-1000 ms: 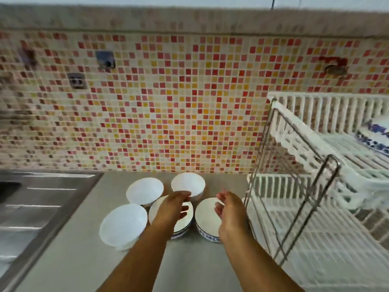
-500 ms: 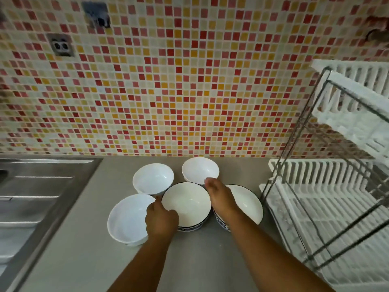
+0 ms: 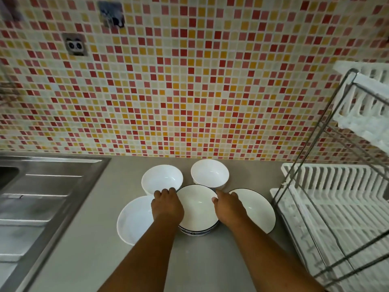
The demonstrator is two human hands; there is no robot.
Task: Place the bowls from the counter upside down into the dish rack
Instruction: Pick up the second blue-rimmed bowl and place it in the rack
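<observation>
Several white bowls stand upright on the grey counter [image 3: 84, 260]. The middle bowl [image 3: 197, 207] has a dark rim and a blue pattern on its side. My left hand [image 3: 167, 205] grips its left rim and my right hand [image 3: 228, 208] grips its right rim. A second dark-rimmed bowl [image 3: 256, 209] sits to its right, partly under my right hand. A plain bowl [image 3: 134, 220] lies at the front left, and two smaller plain bowls [image 3: 162, 179] [image 3: 209, 172] stand behind. The white dish rack [image 3: 336, 207] with a metal frame is at the right.
A steel sink with a ribbed drainboard [image 3: 37, 199] fills the left side. The mosaic tile wall [image 3: 189, 91] rises just behind the bowls. An upper rack shelf [image 3: 362, 106] overhangs the lower tray at the right.
Both hands have moved down from above the bowls and now clasp the middle bowl's rim on either side. The camera has tilted down and closer to the counter.
</observation>
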